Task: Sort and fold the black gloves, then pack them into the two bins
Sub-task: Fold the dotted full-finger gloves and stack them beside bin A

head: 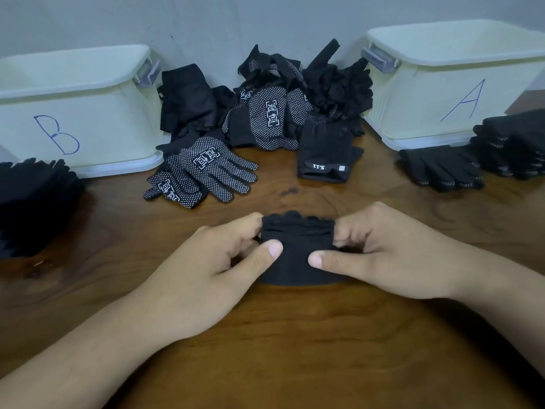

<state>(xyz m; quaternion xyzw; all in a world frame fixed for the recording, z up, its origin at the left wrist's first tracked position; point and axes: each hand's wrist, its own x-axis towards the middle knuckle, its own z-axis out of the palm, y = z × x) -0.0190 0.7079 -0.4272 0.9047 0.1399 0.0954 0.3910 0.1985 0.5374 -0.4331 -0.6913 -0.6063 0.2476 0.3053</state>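
– Bins first: how many, and what do they hold?

– Two pale cream plastic bins with grey clip handles stand at the back of the brown wooden table [295,349]: bin B [88,113] at the left, bin A [442,93] at the right, each letter drawn in blue pen. The head view shows only their rims and upper inner walls. What lies inside cannot be told.

– And the glove being worked on?

– The folded black fabric glove [298,258] lies on the table close to the person, directly between the two hands. The left hand [206,270] pinches its left edge and the right hand [392,255] its right edge, each with the thumb pressed on top and the fingers curled at the side. Whether it is one glove or a layered pair cannot be told.

– What else, counted?

– One loose heap of black gloves [280,98] sits against the grey wall between the bins, too tangled to count. Two white-dotted black gloves [203,169] lie flat just before it, overlapping. One black fingerless glove with a white "5.11" tag [324,154] lies to their right. One dark glove stack [32,202] rests in front of bin B. One low glove stack [442,169] lies in front of bin A, with one taller glove stack [516,143] just to its right.
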